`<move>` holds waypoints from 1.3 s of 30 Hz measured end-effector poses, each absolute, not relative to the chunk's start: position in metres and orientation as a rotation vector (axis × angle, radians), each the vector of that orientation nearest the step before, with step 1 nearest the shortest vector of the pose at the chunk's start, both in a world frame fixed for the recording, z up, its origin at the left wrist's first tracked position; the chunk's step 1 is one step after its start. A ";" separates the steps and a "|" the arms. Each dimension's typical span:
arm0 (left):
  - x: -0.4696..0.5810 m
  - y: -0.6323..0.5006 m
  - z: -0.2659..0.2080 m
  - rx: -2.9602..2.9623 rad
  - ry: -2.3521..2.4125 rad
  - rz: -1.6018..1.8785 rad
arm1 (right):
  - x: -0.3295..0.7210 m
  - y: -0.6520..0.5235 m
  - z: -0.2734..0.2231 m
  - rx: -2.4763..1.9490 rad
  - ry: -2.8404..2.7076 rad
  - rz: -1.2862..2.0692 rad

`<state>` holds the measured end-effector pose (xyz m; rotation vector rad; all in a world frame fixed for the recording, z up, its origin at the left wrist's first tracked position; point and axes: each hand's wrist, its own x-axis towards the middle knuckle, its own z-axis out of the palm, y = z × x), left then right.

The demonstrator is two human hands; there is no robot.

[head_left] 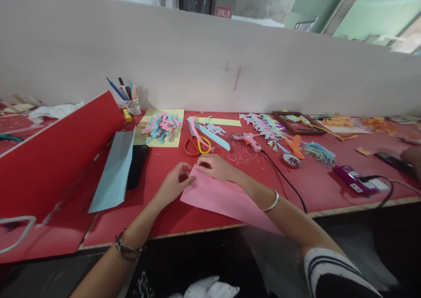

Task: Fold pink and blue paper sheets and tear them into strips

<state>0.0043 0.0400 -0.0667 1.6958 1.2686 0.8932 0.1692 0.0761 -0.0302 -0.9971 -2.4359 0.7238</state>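
Observation:
A sheet of pink paper [220, 197] slants across the front of the red table, and its right end runs beneath my right forearm. My right hand [217, 168] grips the upper edge near the far left corner, fingers bent over it. At the sheet's left edge, my left hand [173, 183] is curled, thumb and fingertips at the paper beside the right hand's fingers. Just beyond the hands lie scissors [190, 148] with red and yellow handles, partly under pink and blue paper strips [213, 136]. A folded light-blue sheet [115, 171] stands to the left.
Cut paper pieces [164, 126] are heaped on a yellow sheet [177, 116]. A pink glue gun [250, 141] trails a black cord rightward. A purple power strip [355, 179] sits at right, near another person's hand [411, 157]. A red board [66, 157] leans at left beside a pen cup [133, 106].

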 end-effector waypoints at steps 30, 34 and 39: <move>0.016 0.022 -0.067 2.549 1.976 0.013 | 0.147 0.105 -0.047 -1.215 -2.677 0.878; 0.021 0.021 -0.063 2.558 1.970 -0.034 | 0.149 0.109 -0.055 -1.212 -2.667 0.782; 0.026 0.018 -0.057 2.572 1.965 -0.085 | 0.151 0.108 -0.063 -1.208 -2.655 0.690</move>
